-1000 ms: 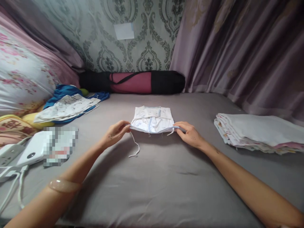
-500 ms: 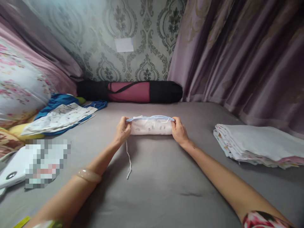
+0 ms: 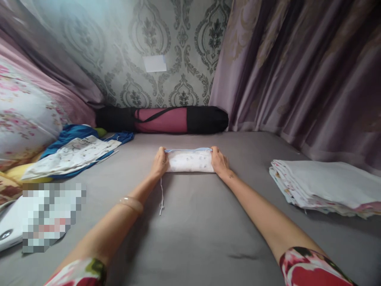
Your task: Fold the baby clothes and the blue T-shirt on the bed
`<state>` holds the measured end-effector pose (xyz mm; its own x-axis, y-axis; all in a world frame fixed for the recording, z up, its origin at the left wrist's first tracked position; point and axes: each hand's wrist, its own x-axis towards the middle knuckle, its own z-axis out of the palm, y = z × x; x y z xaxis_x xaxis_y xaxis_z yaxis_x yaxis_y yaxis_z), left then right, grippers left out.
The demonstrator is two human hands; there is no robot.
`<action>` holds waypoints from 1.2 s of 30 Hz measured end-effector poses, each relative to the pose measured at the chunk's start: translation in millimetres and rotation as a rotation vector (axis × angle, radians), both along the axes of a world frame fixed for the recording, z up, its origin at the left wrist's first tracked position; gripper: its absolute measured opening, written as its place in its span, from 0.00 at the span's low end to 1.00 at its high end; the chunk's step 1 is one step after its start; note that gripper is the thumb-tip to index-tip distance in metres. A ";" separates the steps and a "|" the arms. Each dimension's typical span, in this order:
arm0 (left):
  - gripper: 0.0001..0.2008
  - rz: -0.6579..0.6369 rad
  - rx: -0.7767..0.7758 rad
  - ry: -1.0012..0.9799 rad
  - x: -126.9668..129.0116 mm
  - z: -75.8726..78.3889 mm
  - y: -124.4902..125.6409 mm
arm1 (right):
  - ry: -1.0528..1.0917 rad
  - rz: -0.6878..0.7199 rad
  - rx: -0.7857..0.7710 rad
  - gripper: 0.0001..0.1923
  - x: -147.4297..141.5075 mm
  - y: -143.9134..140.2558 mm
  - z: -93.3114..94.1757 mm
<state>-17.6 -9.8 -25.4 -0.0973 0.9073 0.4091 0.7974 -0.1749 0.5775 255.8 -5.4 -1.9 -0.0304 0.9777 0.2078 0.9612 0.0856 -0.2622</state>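
Note:
A folded white cloth [image 3: 190, 162] with a small faint print and a pale blue edge is stretched level between my two hands, over the middle of the bed. At its left end, my left hand [image 3: 160, 162] is closed on the upper corner. My right hand [image 3: 219, 161] grips the opposite end, fingers wrapped over the blue edge. From the left side a thin white cord [image 3: 162, 196] hangs down beside my left wrist. Whether the cloth's underside touches the bed, I cannot tell.
A grey sheet [image 3: 184, 234] covers the bed. A stack of folded white cloths [image 3: 327, 182] lies at right. Blue and white clothes [image 3: 77, 151] lie at left, near a white device [image 3: 12, 222] and a blurred-out item. A black and maroon long bag [image 3: 162, 120] lies along the wall.
My hands have come slightly closer together on the cloth, and its printed face now shows flatter and taller. The blue edge looks straighter. The view has tilted up a little.

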 end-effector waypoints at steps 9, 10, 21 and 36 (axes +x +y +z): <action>0.08 0.094 -0.125 0.077 2.3 -7.2 17.5 | 0.050 -0.107 -0.106 0.16 -0.6 10.3 -1.1; 0.08 0.104 -0.134 0.095 2.6 -7.0 18.5 | 0.055 -0.117 -0.109 0.16 -0.4 11.1 -0.8; 0.08 0.217 -0.304 0.106 4.8 5.4 25.7 | 0.083 -0.232 -0.167 0.17 -2.2 24.1 -2.8; 0.23 0.045 -0.492 0.024 -27.0 44.3 -48.3 | 0.090 -0.133 0.016 0.18 8.0 -1.9 6.3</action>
<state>-44.6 -58.0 18.8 -0.1368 0.9885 -0.0639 0.8117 0.1489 0.5647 263.8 -7.3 4.4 0.1183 0.9685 0.2190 0.9370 -0.0358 -0.3475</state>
